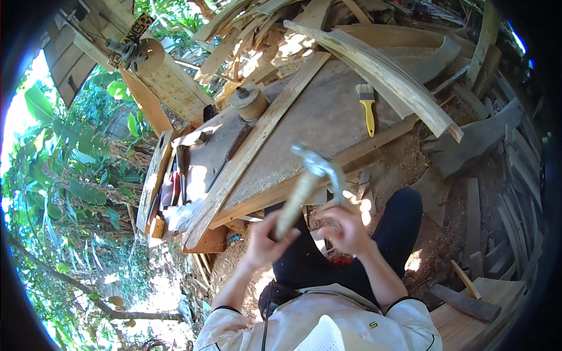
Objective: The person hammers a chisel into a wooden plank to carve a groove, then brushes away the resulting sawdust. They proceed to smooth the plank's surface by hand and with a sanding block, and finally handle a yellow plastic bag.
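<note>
Watching remotely, I see both forearms (383, 281) coming up from below, elbows bent outward. Left hand (266, 238): fingers wrapped round the handle's lower end of a hammer (298, 199), which is held raised and tilted, head upward, seen against the near edge of the tabletop (310, 114). Right hand (345, 229): just beside the claw, fingers half-curled, blurred; I cannot tell if they grip anything. Farther: yellow-handled brush (367, 110), lying flat.

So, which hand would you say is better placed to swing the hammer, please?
Probably the left hand: it grips the hammer by its handle; the right hand is near the head.
</note>
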Available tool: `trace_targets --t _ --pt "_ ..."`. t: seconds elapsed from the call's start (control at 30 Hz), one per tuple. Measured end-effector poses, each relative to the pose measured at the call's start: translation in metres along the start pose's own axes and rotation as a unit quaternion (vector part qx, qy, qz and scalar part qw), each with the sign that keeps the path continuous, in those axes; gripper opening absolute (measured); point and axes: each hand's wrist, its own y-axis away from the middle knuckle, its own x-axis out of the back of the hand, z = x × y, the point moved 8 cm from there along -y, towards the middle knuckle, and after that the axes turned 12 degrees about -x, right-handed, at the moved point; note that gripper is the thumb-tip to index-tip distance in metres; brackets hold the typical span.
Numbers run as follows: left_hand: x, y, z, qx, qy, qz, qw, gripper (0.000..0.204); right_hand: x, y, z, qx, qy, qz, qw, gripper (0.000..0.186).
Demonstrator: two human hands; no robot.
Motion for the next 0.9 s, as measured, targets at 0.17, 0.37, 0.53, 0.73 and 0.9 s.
trace_targets --t 0.17,0.37,0.53,0.73,0.9 --pt "0.114 -0.005 -0.047 0.142 -0.196 0.118 0.963 0.031 0.095 -0.039 0.075 -0.147 -0.098 0.292 0.940 0.019" --pt "0.177 0.001 -0.129 0.226 -0.198 0.097 0.949 0.031 0.114 -0.102 0.102 -0.245 0.210 0.337 0.884 0.028" --pt "0.200 -0.001 -0.158 0.244 -0.180 0.119 0.945 0.024 0.115 -0.102 0.137 -0.232 0.070 0.318 0.916 0.023" --pt "0.189 -0.016 -0.116 0.127 -0.534 0.110 0.828 0.053 0.098 -0.066 0.137 -0.238 -0.148 0.279 0.918 0.039" --pt "0.094 -0.028 -0.113 0.128 -0.387 -0.033 0.913 0.080 0.099 -0.040 0.137 -0.180 -0.231 0.276 0.915 0.031"
